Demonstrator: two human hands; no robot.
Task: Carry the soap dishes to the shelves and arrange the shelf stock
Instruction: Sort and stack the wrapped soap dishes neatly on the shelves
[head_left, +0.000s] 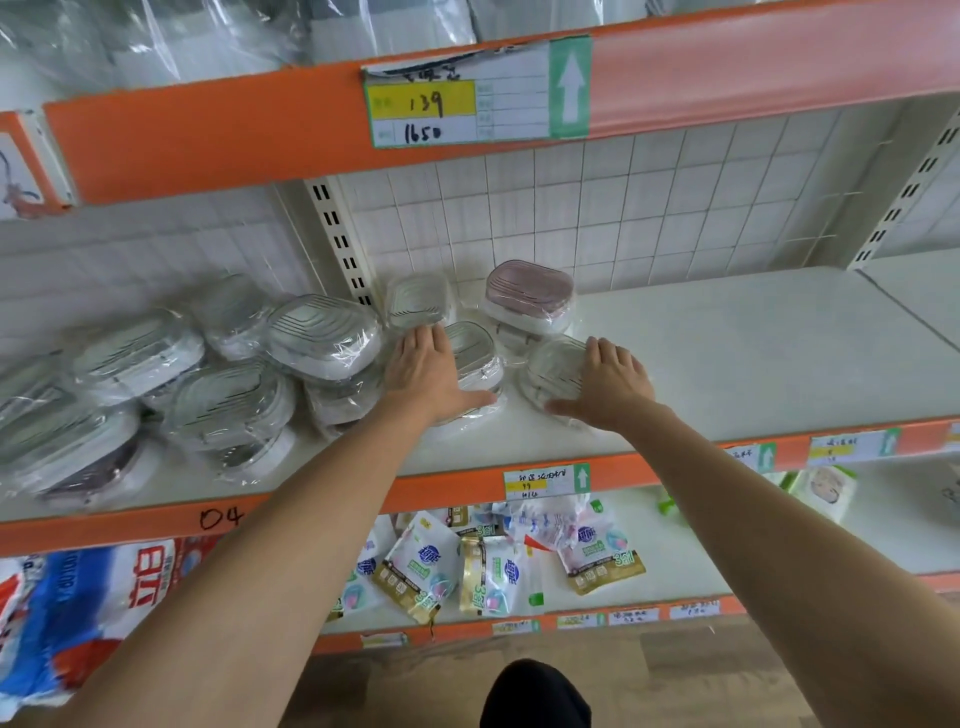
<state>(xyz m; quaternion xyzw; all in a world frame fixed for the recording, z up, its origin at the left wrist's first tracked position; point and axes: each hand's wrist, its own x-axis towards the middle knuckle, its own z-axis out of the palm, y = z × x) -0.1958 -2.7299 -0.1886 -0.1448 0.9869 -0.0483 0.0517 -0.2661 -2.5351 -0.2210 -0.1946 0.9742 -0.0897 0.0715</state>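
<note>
On the far left of the middle shelf (727, 364), a loose heap of wrapped soap dishes (208, 384) lies jumbled, the dishes tilted at various angles and overlapping one another, most with their long axes running roughly left to right. Just right of the slotted upright (340, 241), a small wrapped dish (417, 301) leans against the tiled back wall.

The person's left arm reaches up and forward from the lower left. The left hand (428, 376) lies palm down, fingers straight and together, thumb spread out to the right, pressing flat on a clear-wrapped soap dish (475, 358) whose long axis runs front to back. Behind it, a pink-topped soap dish (530, 296) sits stacked on a white one near the wall, its long axis running left to right.

The right arm comes in from the lower right. The right hand (608, 382) is also open and palm down, fingers extended, thumb spread to the left, resting on the right edge of another wrapped dish (556, 371) that lies flat on the shelf, just beside the one under the left hand.

On the lower shelf, sachet packs (498, 561) lie scattered.
</note>
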